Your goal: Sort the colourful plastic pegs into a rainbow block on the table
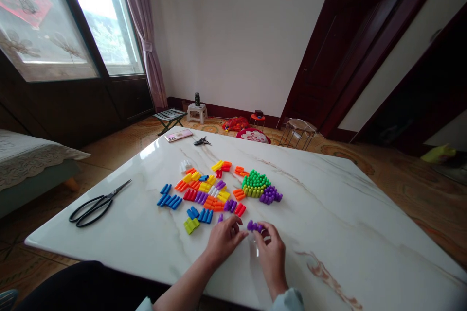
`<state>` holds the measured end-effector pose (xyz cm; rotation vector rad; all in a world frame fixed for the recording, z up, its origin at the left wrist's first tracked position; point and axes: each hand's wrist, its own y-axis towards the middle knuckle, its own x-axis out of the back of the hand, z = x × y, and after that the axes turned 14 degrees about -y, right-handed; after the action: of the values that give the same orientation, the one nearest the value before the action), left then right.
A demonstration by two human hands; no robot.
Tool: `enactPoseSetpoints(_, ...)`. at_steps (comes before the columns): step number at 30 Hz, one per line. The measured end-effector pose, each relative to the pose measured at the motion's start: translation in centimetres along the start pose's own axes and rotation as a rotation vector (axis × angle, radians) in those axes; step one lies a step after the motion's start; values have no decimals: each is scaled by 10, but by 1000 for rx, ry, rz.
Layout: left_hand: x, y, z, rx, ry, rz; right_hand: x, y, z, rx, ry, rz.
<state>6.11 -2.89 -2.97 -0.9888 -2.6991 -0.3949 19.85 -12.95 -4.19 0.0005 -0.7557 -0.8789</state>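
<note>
My left hand (225,239) rests on the white marble table (328,214) with fingers curled, its fingertips beside a small purple piece (220,217). My right hand (270,251) pinches a purple plastic block (254,226) at its fingertips. Just beyond both hands lies a spread of several loose coloured plastic blocks (204,192), orange, yellow, blue, red and purple. To their right sits a joined cluster of green, yellow and purple blocks (260,187).
Black scissors (98,204) lie at the table's left side. A pink phone (178,135) and a bunch of keys (202,142) sit near the far edge. Stools, a folding seat and a bed corner stand on the floor around.
</note>
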Motion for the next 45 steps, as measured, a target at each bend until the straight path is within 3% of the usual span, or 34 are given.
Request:
enactPoseSetpoints(5, -1, 1, 3, -28, 80, 16, 30, 63, -36, -105, -178, -212)
enactPoseSetpoints(11, -1, 2, 2, -37, 90, 12, 30, 100, -66, -138, -342, -233)
enactPoseSetpoints(26, -1, 2, 2, -49, 96, -3, 6, 102, -73, -147, -287, -248)
enactPoseSetpoints(30, -1, 2, 3, -56, 87, -20, 8, 97, -74, -94, -218, -338)
enactPoseSetpoints(34, -2, 1, 2, -60, 69, -36, 7, 77, -57, -54, -242, -447)
enactPoseSetpoints(36, -3, 1, 2, -61, 62, -43, 3, 61, -41, -7, -221, -380)
enactPoseSetpoints(41, -2, -1, 0, -74, 51, -64, -14, 27, -3, 176, -174, 37)
enactPoseSetpoints(45, 0, -2, -2, -79, 42, -74, -22, 14, 8, 251, -386, 159)
